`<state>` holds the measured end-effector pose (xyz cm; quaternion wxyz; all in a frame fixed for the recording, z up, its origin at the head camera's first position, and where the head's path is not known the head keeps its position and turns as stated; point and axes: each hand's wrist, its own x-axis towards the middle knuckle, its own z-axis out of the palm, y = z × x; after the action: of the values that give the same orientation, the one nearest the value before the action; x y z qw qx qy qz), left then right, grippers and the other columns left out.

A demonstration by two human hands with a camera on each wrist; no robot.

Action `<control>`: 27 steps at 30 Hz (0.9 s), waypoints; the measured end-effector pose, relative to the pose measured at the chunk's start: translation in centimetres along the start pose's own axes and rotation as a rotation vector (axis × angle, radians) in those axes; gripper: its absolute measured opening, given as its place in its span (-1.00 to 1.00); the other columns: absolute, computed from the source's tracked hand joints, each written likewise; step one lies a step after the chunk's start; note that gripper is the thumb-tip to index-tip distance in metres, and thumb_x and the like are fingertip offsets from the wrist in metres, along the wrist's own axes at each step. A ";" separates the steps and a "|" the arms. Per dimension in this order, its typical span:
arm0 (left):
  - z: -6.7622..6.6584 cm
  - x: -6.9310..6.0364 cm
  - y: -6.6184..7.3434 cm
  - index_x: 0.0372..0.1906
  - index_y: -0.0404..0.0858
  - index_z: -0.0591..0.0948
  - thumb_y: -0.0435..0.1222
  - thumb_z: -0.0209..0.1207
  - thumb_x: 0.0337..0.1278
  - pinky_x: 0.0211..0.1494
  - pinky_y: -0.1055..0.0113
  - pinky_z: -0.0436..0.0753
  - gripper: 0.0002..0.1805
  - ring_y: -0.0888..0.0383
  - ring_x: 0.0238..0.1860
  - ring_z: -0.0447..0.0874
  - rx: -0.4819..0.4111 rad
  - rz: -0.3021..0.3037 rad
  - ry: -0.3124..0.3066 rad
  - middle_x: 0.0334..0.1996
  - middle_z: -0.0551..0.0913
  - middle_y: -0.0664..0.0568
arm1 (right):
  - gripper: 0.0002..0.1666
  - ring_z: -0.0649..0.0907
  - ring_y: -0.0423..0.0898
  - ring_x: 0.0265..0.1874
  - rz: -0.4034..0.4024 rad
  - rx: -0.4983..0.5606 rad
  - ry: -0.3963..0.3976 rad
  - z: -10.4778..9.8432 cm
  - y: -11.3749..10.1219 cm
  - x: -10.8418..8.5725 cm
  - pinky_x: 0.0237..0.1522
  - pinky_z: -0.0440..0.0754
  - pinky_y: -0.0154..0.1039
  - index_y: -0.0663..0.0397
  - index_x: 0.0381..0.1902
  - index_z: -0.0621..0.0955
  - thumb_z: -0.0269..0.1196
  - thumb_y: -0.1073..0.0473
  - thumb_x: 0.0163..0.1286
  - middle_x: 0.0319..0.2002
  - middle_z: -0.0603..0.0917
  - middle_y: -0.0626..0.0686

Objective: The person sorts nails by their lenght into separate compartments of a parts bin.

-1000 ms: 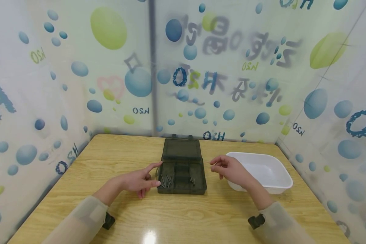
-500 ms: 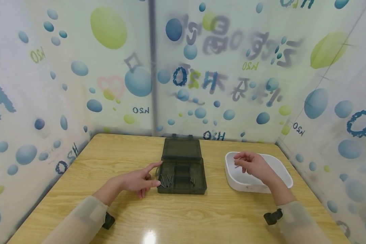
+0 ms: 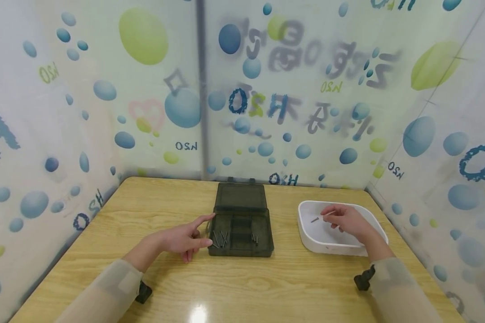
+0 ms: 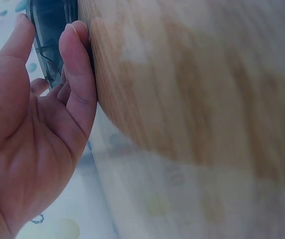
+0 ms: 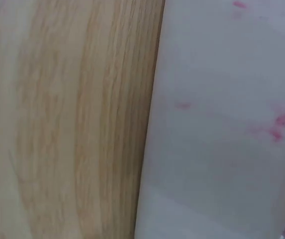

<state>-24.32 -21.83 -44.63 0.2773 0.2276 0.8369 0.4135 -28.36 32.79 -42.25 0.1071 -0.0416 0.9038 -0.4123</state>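
A dark translucent compartment box (image 3: 242, 251) stands with its lid (image 3: 241, 196) raised. Several long thin metal screws or nails (image 3: 220, 239) lie in its left compartment, and shorter ones (image 3: 255, 238) in the right. My left hand (image 3: 182, 240) rests at the box's left side, index finger and thumb extended against its edge; the left wrist view shows the box (image 4: 55, 30) beyond the fingers. My right hand (image 3: 349, 220) is inside the white tub (image 3: 315, 244), finger and thumb apart. Left of its fingertips lies a small screw (image 3: 315, 220). The tub's floor under the hand is hidden.
The wooden table (image 3: 226, 287) carries the box in the middle and the tub to its right. Printed curtains (image 3: 242, 148) enclose the back and both sides. The tub's outer wall (image 5: 217, 124) has red marks in the right wrist view.
My right hand has moved right from beside the box into the tub, then slightly further right, uncovering the small screw there. The left hand has stayed at the box.
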 end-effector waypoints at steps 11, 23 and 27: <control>0.1 -0.1 0.2 0.85 0.11 -0.20 0.04 0.19 0.70 -0.33 0.06 0.84 0.00 -0.01 -0.48 0.71 -0.006 -0.002 0.003 -0.38 0.69 -0.13 | -0.50 0.61 0.08 0.05 0.029 -0.091 -0.111 0.5 1.5 1.3 -0.01 0.64 -0.15 0.07 0.39 0.59 0.40 0.11 0.59 0.15 0.70 0.23; 0.1 -0.3 0.2 0.85 0.09 -0.19 0.03 0.19 0.69 -0.34 0.06 0.84 0.00 -0.01 -0.49 0.71 -0.007 0.006 0.010 -0.39 0.69 -0.13 | -0.56 0.54 0.09 0.06 0.029 -0.190 -0.113 1.4 1.7 1.9 -0.01 0.50 -0.13 -0.09 0.32 0.66 0.44 0.10 0.54 0.08 0.63 0.15; 0.1 -0.2 0.3 0.85 0.10 -0.19 0.03 0.19 0.70 -0.34 0.06 0.84 -0.01 -0.01 -0.49 0.70 -0.011 0.008 0.012 -0.38 0.69 -0.14 | -0.67 0.54 0.09 0.05 0.044 -0.182 -0.108 1.5 1.6 2.0 0.00 0.48 -0.12 -0.07 0.19 0.69 0.45 0.10 0.54 0.03 0.63 0.13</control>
<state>-24.03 -21.78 -44.40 0.2720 0.2268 0.8354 0.4204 -29.95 32.46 -44.74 0.1603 -0.0534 0.9310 -0.3235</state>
